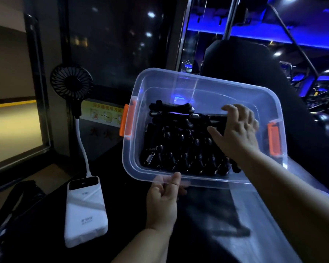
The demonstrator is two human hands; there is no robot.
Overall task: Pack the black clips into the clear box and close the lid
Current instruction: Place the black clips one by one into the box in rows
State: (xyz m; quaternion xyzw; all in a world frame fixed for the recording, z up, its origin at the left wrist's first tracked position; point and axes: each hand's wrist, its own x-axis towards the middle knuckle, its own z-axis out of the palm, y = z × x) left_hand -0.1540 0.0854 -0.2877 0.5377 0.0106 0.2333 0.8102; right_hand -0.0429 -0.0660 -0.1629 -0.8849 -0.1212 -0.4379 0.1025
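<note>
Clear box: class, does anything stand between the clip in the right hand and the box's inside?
Nothing visible does. The clear box has no lid on, and the right hand holds its black clip inside it, above the packed clips.

The clear box [203, 86], with orange latches [128, 120] at both ends, is open-topped and tilted. Black clips [179, 149] with metal springs lie in rows across its floor.

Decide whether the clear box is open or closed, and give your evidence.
Open: the clear box is uncovered on top; the right hand reaches inside among the black clips.
</note>
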